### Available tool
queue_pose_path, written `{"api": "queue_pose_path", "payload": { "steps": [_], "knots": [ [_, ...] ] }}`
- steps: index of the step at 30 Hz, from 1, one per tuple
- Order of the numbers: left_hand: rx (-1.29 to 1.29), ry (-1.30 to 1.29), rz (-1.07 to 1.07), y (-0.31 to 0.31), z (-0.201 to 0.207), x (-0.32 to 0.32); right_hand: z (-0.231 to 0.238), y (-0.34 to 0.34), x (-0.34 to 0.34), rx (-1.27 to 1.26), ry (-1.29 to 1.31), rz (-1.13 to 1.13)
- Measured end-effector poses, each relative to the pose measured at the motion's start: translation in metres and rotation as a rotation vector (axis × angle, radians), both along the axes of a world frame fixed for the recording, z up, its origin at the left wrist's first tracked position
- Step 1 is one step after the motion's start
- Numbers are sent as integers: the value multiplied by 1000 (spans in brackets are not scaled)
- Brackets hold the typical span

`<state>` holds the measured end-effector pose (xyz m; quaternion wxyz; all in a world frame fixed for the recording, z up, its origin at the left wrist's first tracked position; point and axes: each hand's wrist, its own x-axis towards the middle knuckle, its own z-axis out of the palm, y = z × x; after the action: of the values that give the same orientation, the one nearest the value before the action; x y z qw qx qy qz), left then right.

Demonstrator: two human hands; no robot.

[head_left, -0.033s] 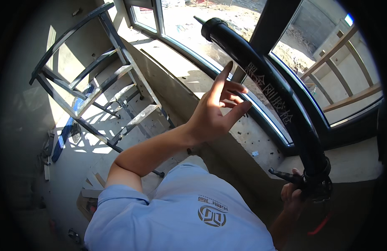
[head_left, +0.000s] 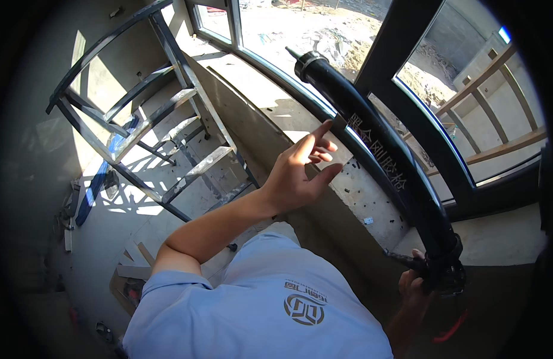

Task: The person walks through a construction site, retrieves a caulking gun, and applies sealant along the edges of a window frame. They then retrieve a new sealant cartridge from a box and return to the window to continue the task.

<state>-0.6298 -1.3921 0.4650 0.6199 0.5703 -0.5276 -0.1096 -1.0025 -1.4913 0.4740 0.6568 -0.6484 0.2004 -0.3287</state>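
Note:
A long black caulking gun (head_left: 384, 149) slants across the right side, its pointed nozzle (head_left: 293, 52) toward the window at the far end. My right hand (head_left: 413, 280) is closed around the grip at the gun's near end, partly in shadow. Beside the barrel, my left hand (head_left: 303, 170) is raised with index finger and thumb apart and the other fingers loosely curled. It holds nothing, and a small gap shows between it and the barrel.
Dark-framed windows (head_left: 402, 78) stand beyond the gun, above a concrete ledge (head_left: 372, 206) with small debris. A metal stepladder (head_left: 187, 173) stands at left. Scrap strips (head_left: 133, 254) and a blue item (head_left: 92, 194) lie on the floor. A red strip (head_left: 451, 328) hangs below my right hand.
The gun's nozzle end has come down and the barrel has shifted slightly left. My left hand has lowered a little, still beside the barrel. My right hand keeps its grip.

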Motion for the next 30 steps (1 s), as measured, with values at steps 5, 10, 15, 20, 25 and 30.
{"api": "queue_pose_path", "payload": {
  "steps": [5, 10, 15, 20, 25, 30],
  "knots": [
    [575, -332, 585, 134, -206, 91, -29, 58, -21, 372, 454, -151],
    [1363, -496, 969, 244, -295, 213, -90, 72, 3, 560, 814, -337],
    [1555, -229, 710, 274, -311, 253, -185, 76, -17, 228, 1076, -313],
    [1534, -290, 701, 276, -311, 248, -242, 101, -84, 137, 1300, -347],
    [1487, -357, 675, 279, -313, 214, -273, 134, -154, 373, 1373, -478],
    [1474, -272, 711, 281, -305, 150, -300, 157, -209, 331, 1369, -482]
  ]
}}
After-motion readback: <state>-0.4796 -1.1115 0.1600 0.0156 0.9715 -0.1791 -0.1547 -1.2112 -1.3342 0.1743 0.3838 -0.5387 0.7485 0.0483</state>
